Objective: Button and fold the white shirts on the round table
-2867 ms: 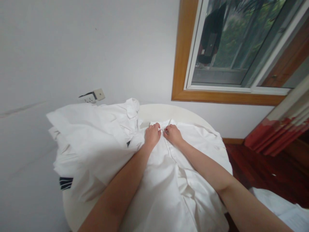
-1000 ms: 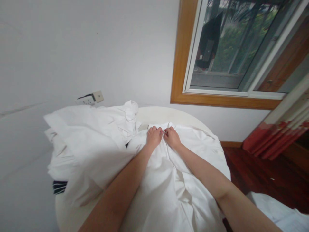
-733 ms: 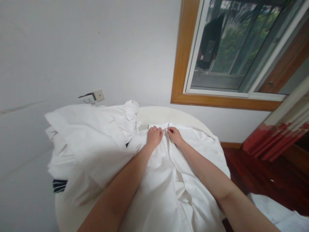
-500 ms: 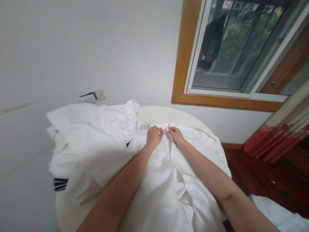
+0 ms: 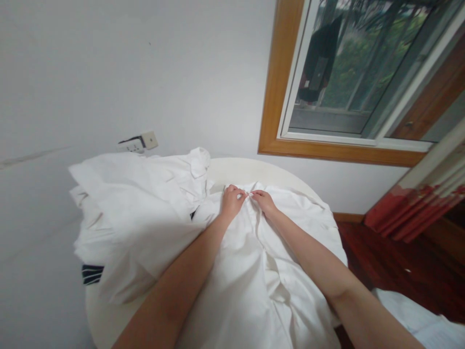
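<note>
A white garment [image 5: 240, 276] lies spread over a round cream table [image 5: 250, 169], its front opening running down the middle in loose folds. At the far end of that opening, my left hand [image 5: 233, 201] pinches one edge of the cloth between thumb and fingertips. Close beside it, my right hand [image 5: 264, 200] pinches the facing edge, the two sets of fingertips almost touching. Whatever small part sits between the fingertips is too small to make out.
To the left is a heap of folded white clothes [image 5: 134, 203], with a dark striped cloth [image 5: 92, 274] poking out below. A wall socket [image 5: 131, 145] is behind it. A wood-framed window [image 5: 341, 151], a red-and-cream curtain [image 5: 410, 208] and more white cloth [image 5: 410, 315] are on the right.
My left thumb and fingertips have come slightly closer to my right fingertips at the garment's edge. The view has shifted a little; otherwise the cloth lies the same.
</note>
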A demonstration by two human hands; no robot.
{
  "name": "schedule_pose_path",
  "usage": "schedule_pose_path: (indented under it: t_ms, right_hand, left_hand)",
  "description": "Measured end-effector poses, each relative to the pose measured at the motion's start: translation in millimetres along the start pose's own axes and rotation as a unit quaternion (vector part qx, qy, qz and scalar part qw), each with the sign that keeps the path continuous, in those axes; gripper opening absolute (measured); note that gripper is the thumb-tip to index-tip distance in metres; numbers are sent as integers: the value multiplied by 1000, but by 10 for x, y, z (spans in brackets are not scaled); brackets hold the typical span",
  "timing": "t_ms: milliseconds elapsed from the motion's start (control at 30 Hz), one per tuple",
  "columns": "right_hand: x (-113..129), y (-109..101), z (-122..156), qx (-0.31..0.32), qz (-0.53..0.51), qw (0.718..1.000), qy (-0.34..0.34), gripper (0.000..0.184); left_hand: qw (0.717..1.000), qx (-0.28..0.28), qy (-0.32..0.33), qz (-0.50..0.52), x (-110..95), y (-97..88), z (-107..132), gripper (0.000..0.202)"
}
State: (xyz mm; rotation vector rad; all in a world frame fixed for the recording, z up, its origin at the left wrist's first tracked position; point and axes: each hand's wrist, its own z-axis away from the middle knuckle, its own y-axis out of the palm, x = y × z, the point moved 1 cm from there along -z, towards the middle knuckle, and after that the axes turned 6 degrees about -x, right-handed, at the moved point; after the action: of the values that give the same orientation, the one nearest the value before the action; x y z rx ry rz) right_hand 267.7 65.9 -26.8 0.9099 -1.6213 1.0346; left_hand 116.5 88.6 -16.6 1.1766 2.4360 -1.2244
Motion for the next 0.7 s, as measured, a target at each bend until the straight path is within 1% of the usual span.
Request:
schedule_pose_path:
  t_ms: [133, 267, 433, 567, 700]
  right_hand:
    - [-11, 0, -17, 23, 3, 1000, 15, 25]
    - [-43, -8, -32, 50, 14, 999, 1, 26]
    - [-76, -29, -44, 68, 19, 997, -30, 28]
    - [-92, -33, -60, 91, 46, 993, -57, 27]
    - [-106, -32, -66, 101, 78, 986, -106, 28]
  left_hand:
    - [999, 4, 33, -10, -11, 1, 10, 12]
    - [999, 18, 36, -12, 3, 27, 4, 12]
    - [999, 28, 43, -12, 10, 32, 14, 10]
    - [995, 20, 67, -67, -63, -23, 52, 10]
    - [990, 23, 73, -117, -159, -82, 71, 9]
